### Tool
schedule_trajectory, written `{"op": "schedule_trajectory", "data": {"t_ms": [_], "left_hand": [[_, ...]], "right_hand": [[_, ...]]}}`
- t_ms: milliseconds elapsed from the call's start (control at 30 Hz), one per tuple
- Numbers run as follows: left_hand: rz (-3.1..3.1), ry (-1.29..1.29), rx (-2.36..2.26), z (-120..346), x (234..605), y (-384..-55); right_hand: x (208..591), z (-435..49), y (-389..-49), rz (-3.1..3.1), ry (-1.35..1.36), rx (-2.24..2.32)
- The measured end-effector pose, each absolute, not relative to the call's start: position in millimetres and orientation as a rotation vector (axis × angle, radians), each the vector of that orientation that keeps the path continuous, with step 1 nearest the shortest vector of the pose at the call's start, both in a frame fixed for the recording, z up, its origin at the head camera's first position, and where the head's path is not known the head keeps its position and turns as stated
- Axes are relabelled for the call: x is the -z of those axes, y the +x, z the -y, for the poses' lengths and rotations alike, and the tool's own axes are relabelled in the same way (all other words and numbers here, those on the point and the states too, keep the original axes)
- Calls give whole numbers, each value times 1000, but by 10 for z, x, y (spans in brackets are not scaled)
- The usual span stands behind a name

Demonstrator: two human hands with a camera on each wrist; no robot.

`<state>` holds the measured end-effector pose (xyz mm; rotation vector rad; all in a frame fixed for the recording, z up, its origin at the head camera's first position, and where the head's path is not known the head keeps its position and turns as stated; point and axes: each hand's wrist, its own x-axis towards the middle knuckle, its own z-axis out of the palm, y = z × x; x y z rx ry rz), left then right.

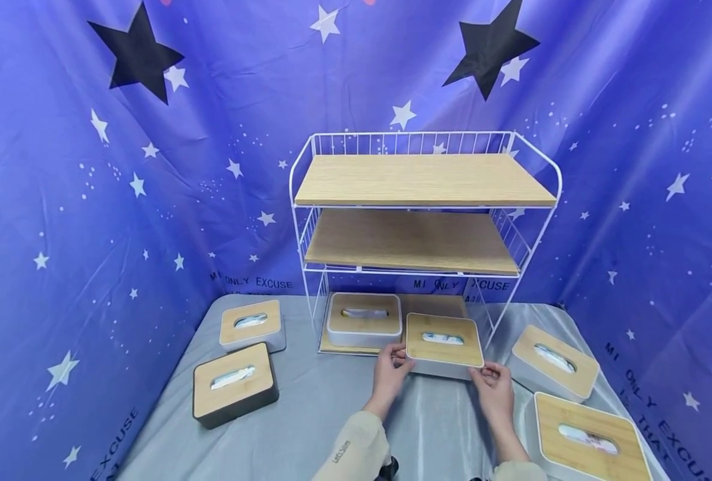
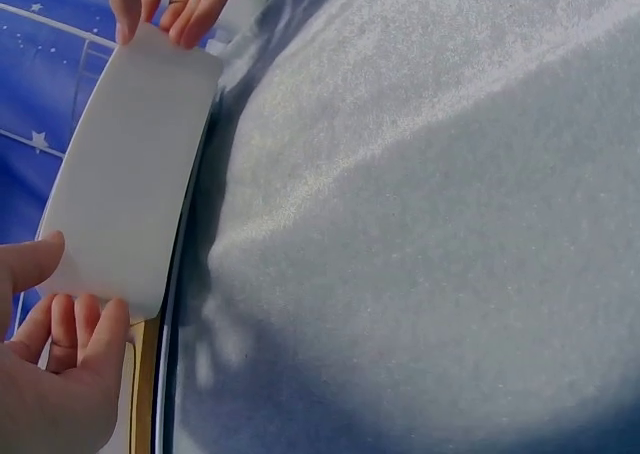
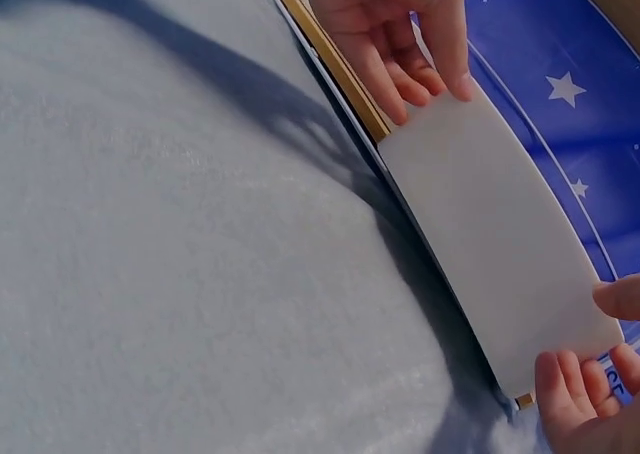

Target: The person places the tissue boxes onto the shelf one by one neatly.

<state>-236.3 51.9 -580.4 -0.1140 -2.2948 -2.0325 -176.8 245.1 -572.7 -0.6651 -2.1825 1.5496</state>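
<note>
A white tissue box (image 1: 443,369) with a wooden lid sits at the front of the rack's bottom shelf, right half. My left hand (image 1: 390,374) grips its left end, thumb and fingers at the corner. At the opposite end my right hand (image 1: 493,394) holds the right corner the same way. The left wrist view shows the box's plain white front (image 2: 135,164) between both hands, close over the shelf's wooden edge (image 2: 146,374). Another white tissue box (image 1: 365,339) stands on the same shelf, just left of the held one.
The white wire rack (image 1: 425,206) has two wooden shelves above. On the grey cloth (image 1: 308,427), a white tissue box (image 1: 251,327) and a black-sided one (image 1: 234,385) lie left; two white ones, a farther (image 1: 554,364) and a nearer (image 1: 590,437), lie right. Blue star-printed curtains surround the table.
</note>
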Motion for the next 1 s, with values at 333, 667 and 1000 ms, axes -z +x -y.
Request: {"op": "schedule_trajectory", "data": {"t_ms": [333,667,1000], "left_hand": [[2294,-142,2035,-549,5768,-2354],[2368,-148,2058,-533,5718,-2346],[2423,-185,1992,-528,5677,-2321]], "right_hand": [[5636,-2368,-1807,2169,-594,-1645],[5588,-2327,-1843,2233,-506,-1790],[5572,-2321,-1882,2326,-452,-1814]]}}
